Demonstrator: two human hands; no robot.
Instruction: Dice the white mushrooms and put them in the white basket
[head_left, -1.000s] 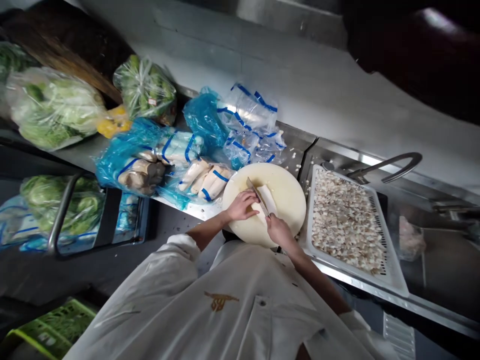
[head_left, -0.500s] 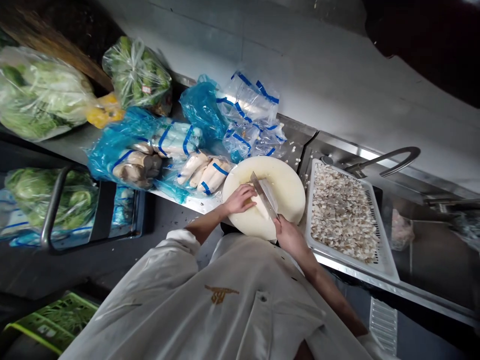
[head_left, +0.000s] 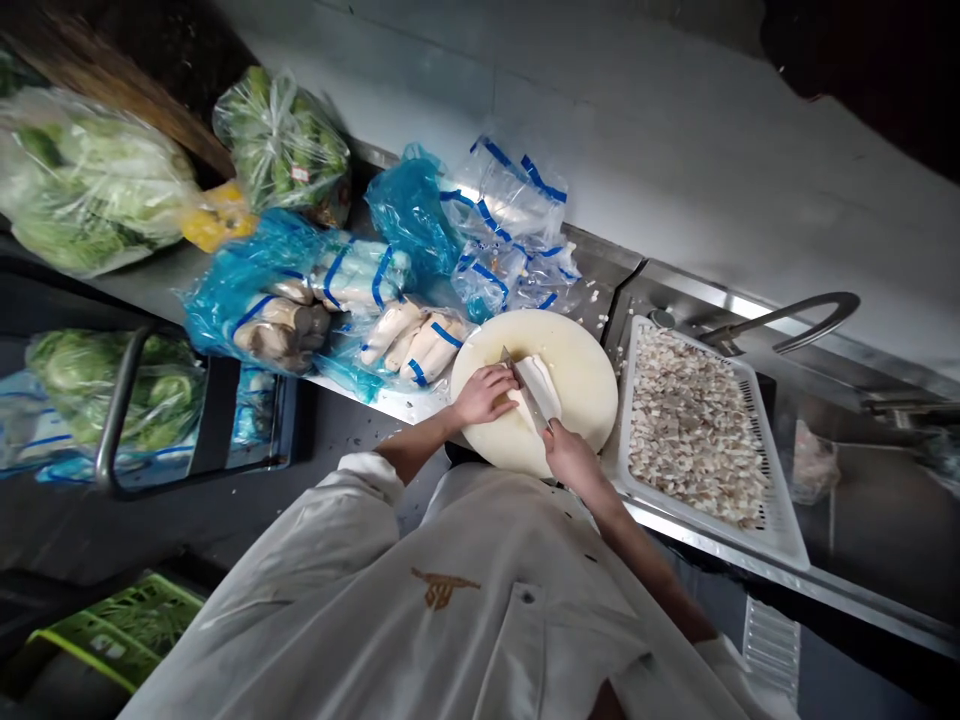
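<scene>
My right hand (head_left: 571, 456) grips a broad-bladed kitchen knife (head_left: 531, 392) by its handle, the blade slanting away to the upper left over a round white cutting board (head_left: 589, 375). Left of the blade, my left hand (head_left: 486, 394) presses bent fingers onto a white king oyster mushroom, mostly hidden beneath them. The fingertips are close against the blade. On the blade's right side lies a pale cut mushroom piece (head_left: 541, 374). Packed king oyster mushrooms (head_left: 420, 340) in blue-taped clear plastic rest left of the board.
A white perforated tray (head_left: 787, 520) full of chopped mushroom pieces (head_left: 690, 430) stands at right, by a sink tap (head_left: 817, 310). Opened plastic packs (head_left: 517, 240) lie behind the board. Bagged greens (head_left: 97, 180) are at left, with a metal cart handle (head_left: 120, 410) below.
The knife has shifted slightly left across the board, and the pale piece right of its blade shows more fully. My left hand stays on the mushroom. The whole view has shifted a little.
</scene>
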